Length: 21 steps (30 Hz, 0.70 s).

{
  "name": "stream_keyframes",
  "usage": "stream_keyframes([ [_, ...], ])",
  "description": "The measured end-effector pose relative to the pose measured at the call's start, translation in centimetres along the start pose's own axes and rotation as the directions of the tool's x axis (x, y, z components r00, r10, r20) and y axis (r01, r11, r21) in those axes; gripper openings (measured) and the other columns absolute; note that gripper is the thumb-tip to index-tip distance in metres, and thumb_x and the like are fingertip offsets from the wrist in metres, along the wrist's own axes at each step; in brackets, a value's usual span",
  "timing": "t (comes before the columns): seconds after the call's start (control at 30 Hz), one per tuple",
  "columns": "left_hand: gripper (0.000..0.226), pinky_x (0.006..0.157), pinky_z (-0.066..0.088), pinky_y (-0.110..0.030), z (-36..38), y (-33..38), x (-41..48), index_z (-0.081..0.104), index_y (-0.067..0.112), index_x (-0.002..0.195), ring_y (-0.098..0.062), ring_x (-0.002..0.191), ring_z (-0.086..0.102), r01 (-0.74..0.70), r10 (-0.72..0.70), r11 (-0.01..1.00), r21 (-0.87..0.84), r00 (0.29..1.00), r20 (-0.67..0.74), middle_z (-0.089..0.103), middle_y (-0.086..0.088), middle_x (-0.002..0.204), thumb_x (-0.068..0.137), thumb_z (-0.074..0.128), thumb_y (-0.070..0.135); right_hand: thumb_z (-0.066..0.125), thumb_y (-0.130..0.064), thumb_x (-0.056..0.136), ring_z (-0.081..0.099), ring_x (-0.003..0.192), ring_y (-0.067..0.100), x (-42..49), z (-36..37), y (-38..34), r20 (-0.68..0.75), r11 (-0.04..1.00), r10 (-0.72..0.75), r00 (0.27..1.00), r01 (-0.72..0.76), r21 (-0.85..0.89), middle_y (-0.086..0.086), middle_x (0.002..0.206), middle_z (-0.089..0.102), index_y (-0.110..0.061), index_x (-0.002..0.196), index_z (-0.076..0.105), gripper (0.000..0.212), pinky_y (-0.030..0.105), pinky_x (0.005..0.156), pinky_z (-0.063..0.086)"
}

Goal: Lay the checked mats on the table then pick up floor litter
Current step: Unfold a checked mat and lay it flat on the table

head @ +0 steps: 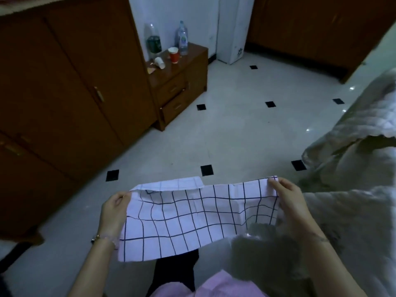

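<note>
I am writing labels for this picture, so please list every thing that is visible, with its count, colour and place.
checked mat: one, pale with dark grid lines, held up before the person
bedside cabinet: one, brown, by the far wall
plastic bottles: two, clear, on the cabinet
red cup: one, upright on the cabinet
white cup: one, lying on the cabinet
wardrobe: one, dark brown, left
floor: white tiles, black squares
bed cover: one, grey, right
left hand: pinches the mat's upper left corner
right hand: pinches the upper right corner
</note>
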<state>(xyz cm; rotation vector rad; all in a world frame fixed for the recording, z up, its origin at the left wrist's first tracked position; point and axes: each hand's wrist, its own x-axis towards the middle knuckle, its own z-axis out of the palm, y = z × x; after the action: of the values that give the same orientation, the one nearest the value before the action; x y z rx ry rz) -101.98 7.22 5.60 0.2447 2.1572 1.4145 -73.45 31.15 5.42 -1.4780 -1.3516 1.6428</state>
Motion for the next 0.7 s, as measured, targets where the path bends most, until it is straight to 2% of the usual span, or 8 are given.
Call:
stream_keyframes([
  [0.1, 0.014, 0.064, 0.039, -0.02, 4.8, 2.8, 7.1, 0.06, 0.009, 0.087, -0.012, 0.075, 0.051, -0.028, 0.027, 1.0, 0.011, 0.995, 0.096, 0.059, -0.005, 0.085, 0.094, 0.048, 0.013, 0.057, -0.018, 0.088, 0.051, 0.071, 0.023, 4.6, 0.3, -0.6, -0.11, 1.0, 0.023, 0.994, -0.024, 0.0, 0.012, 0.074, 0.053, -0.007, 0.079, 0.062, 0.015, 0.029, 0.059, 0.041],
  [0.2, 0.015, 0.059, 0.036, -0.021, 10.0, 6.6, 13.5, 0.058, 0.013, 0.083, -0.009, 0.072, 0.049, -0.052, 0.039, 0.997, 0.055, 0.976, 0.213, 0.057, -0.001, 0.081, 0.094, 0.047, 0.012, 0.057, -0.021, 0.087, 0.052, 0.073, 0.027, 8.6, 0.1, -1.9, -0.241, 0.996, 0.09, 0.966, -0.094, -0.004, 0.015, 0.076, 0.055, 0.007, 0.084, 0.059, 0.029, 0.037, 0.066, 0.042],
  [0.33, 0.016, 0.064, 0.043, -0.027, 17.1, 13.5, 21.9, 0.061, 0.004, 0.095, -0.026, 0.079, 0.058, -0.122, 0.067, 0.986, 0.116, 0.915, 0.398, 0.064, -0.013, 0.089, 0.092, 0.05, 0.016, 0.057, -0.021, 0.086, 0.05, 0.072, 0.024, 13.1, -0.8, -5.7, -0.405, 0.997, 0.075, 0.911, -0.062, 0.047, 0.013, 0.074, 0.054, 0.01, 0.085, 0.057, 0.03, 0.035, 0.068, 0.039],
  [0.4, 0.015, 0.063, 0.043, -0.028, 21.0, 17.3, 24.9, 0.061, 0.003, 0.094, -0.023, 0.077, 0.058, -0.176, 0.098, 0.977, 0.121, 0.872, 0.479, 0.064, -0.011, 0.087, 0.092, 0.051, 0.015, 0.057, -0.022, 0.088, 0.051, 0.071, 0.022, 14.9, -1.8, -7.7, -0.486, 0.995, 0.076, 0.87, -0.039, 0.087, 0.009, 0.074, 0.056, 0.005, 0.088, 0.061, 0.027, 0.033, 0.066, 0.041],
  [0.53, 0.013, 0.062, 0.043, -0.027, 28.6, 23.9, 28.5, 0.062, 0.006, 0.095, -0.015, 0.072, 0.056, -0.282, 0.183, 0.957, 0.073, 0.775, 0.604, 0.063, -0.004, 0.083, 0.092, 0.051, 0.013, 0.057, -0.025, 0.089, 0.055, 0.073, 0.024, 18.1, -4.0, -10.4, -0.601, 0.984, 0.099, 0.793, 0.013, 0.179, 0.008, 0.077, 0.061, -0.009, 0.084, 0.068, 0.02, 0.036, 0.07, 0.043],
  [0.63, 0.012, 0.062, 0.043, -0.028, 34.2, 26.2, 31.2, 0.061, 0.007, 0.097, -0.017, 0.073, 0.055, -0.287, 0.18, 0.956, 0.063, 0.741, 0.647, 0.062, -0.004, 0.083, 0.092, 0.052, 0.013, 0.057, -0.024, 0.089, 0.058, 0.078, 0.026, 20.9, -5.2, -11.6, -0.628, 0.981, 0.092, 0.773, 0.037, 0.189, 0.014, 0.082, 0.065, -0.007, 0.083, 0.069, 0.021, 0.037, 0.073, 0.045],
  [0.7, 0.012, 0.063, 0.043, -0.029, 38.1, 27.4, 32.6, 0.063, 0.008, 0.094, -0.02, 0.076, 0.056, -0.294, 0.182, 0.954, 0.066, 0.736, 0.652, 0.063, -0.004, 0.082, 0.092, 0.052, 0.014, 0.057, -0.021, 0.089, 0.057, 0.077, 0.022, 23.2, -6.3, -12.7, -0.655, 0.985, 0.074, 0.752, 0.047, 0.166, 0.009, 0.079, 0.064, -0.007, 0.079, 0.068, 0.021, 0.033, 0.07, 0.043],
])
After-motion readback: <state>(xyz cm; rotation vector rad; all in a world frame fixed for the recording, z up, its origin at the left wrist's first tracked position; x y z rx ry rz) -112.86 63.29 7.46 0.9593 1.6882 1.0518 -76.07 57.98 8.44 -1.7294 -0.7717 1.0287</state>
